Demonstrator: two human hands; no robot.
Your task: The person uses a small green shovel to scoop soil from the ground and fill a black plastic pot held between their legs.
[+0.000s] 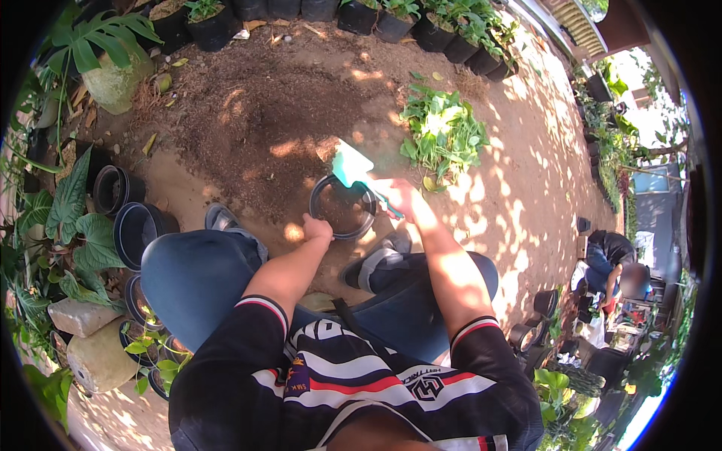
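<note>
In the head view, my right hand [399,198] grips the handle of a green garden trowel [351,163], its blade above the far rim of a round black plastic plant pot [372,217]. The pot stands on the ground between my feet, and brown soil shows inside it. My left hand [317,228] is at the pot's near left rim, its fingers closed about the edge. Past the pot spreads a heap of loose dark soil [265,113]. A pile of green leafy cuttings [443,132] lies to the right of the heap.
Empty black pots [138,234] stand at the left among broad-leaved plants, by a concrete block [84,315] and a rounded stone-like pot [118,82]. Potted seedlings in black bags [434,34] line the far edge. At the far right a person [609,265] bends over among pots.
</note>
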